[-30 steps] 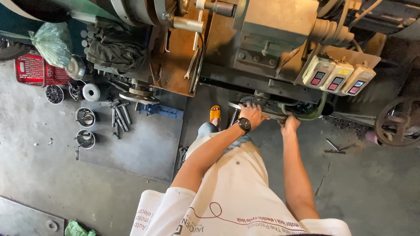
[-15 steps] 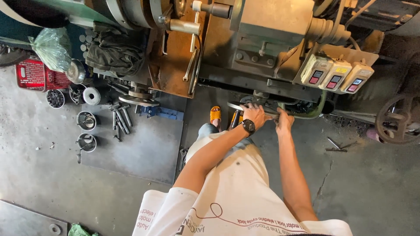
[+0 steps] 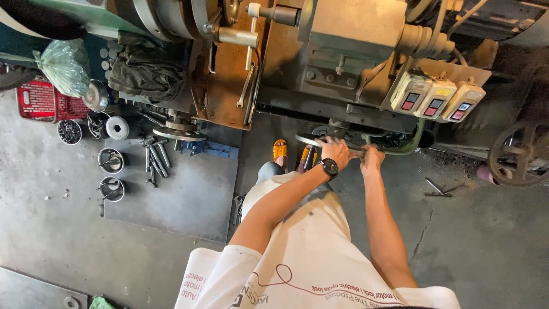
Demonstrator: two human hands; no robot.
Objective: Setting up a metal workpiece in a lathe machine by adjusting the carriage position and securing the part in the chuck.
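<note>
Both hands grip the handwheel [image 3: 320,140]: left hand [image 3: 337,151] closed on its rim, right hand [image 3: 372,157] beside. I would turn slowly, wrists firm, feet steady.

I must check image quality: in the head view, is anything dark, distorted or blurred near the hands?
Head view: wide-angle bending at the edges; deep shadow under the machine beyond the left hand and right hand; hands fairly sharp; floor evenly lit, no glare.

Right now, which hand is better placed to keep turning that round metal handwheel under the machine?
Probably left: the left hand lies over the round metal handwheel's rim, gripping it. The right hand sits beside it on the hub side, off the rim.
</note>
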